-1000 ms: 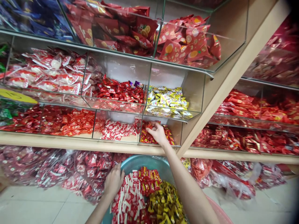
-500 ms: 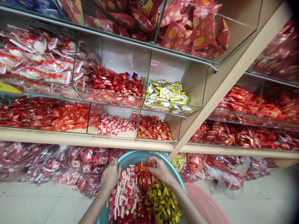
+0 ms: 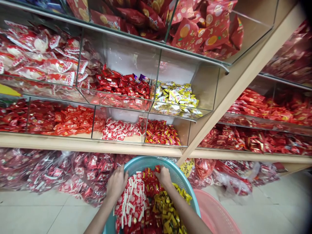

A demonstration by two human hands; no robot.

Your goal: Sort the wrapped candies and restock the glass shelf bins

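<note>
A blue-green plastic basket (image 3: 188, 177) holds wrapped candies. In its left part lie red-and-white candies (image 3: 133, 198), in its right part yellow-and-black ones (image 3: 168, 209), and red ones (image 3: 151, 187) fill the back and show at the bottom middle. My left hand (image 3: 117, 183) is closed over the basket's left rim, its fingertips partly hidden. Over the back of the basket, my right hand (image 3: 164, 178) has its fingers curled in on red candies, one packet showing at the fingertips.
Glass-fronted shelves (image 3: 126, 143) with candy compartments rise ahead, above a wooden ledge (image 3: 73, 144). A slanting wooden post (image 3: 234, 87) stands at right. Bagged candies (image 3: 90, 172) lie on the floor underneath. A pink basket (image 3: 214, 211) sits right of the blue-green one.
My right hand has turned and its fingers have closed in on the red candies. The left hand stays at the rim. The view has shifted slightly.
</note>
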